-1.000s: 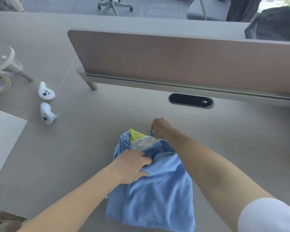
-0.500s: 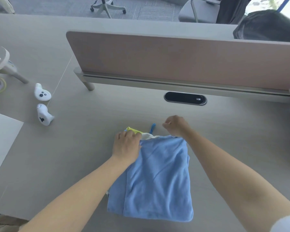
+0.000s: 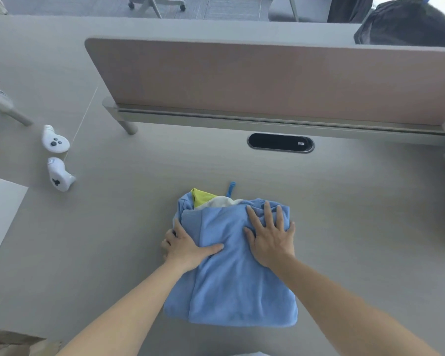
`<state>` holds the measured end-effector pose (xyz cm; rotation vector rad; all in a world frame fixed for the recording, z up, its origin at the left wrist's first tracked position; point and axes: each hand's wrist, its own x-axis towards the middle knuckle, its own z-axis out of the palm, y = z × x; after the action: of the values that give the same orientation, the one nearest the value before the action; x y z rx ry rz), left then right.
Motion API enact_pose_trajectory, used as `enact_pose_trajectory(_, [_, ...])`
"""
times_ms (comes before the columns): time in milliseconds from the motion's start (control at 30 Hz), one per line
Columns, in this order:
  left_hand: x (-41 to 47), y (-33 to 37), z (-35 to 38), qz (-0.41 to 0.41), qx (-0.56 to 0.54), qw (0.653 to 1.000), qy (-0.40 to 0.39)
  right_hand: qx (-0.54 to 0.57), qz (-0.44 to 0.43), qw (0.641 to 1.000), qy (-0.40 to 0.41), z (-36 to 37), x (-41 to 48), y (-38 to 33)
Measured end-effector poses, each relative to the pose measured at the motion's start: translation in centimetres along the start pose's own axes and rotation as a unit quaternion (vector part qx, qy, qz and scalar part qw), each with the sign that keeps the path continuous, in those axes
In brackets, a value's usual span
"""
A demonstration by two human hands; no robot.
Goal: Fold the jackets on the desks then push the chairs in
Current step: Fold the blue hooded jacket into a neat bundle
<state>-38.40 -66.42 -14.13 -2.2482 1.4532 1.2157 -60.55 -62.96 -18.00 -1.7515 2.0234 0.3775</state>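
A light blue jacket (image 3: 237, 286) lies folded into a rough rectangle on the desk (image 3: 357, 240) in front of me. Yellow-green and white lining and a blue zip pull show at its far edge. My right hand (image 3: 270, 237) lies flat with fingers spread on the jacket's upper right part. My left hand (image 3: 188, 246) rests at the jacket's left edge; its thumb lies on top of the cloth and its fingers curl at the side, partly hidden. A dark jacket (image 3: 409, 21) lies on the desk beyond the divider, at the far right.
A pink divider panel (image 3: 267, 78) stands across the desk behind a black cable slot (image 3: 280, 142). Two white controllers (image 3: 55, 158) lie to the left, near a white stand (image 3: 0, 104) and a white sheet (image 3: 0, 214). Office chairs (image 3: 154, 3) stand beyond the far desk.
Both hands came back from the jacket's far edge toward me. The right hand opened flat on the cloth, and the left slid down to the left side. The top layer now lies smoother.
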Motion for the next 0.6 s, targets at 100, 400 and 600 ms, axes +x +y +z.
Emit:
enact_pose_trajectory(100, [0.5, 0.3, 0.4, 0.025, -0.042, 0.997, 0.055, 0.002, 0.007, 1.0, -0.004, -0.4, 0.7, -0.3])
enact_pose_trajectory(400, [-1.0, -2.6, -1.9, -0.063, -0.214, 0.97, -0.094, 0.404, 0.203, 0.89, -0.054, -1.3, -3.8, 3.5])
enact_pose_trajectory(600, [-2.5, -2.7, -0.7, -0.052, -0.266, 0.95, -0.157, 0.552, 0.229, 0.791, -0.127, -1.3, -5.4, 3.4])
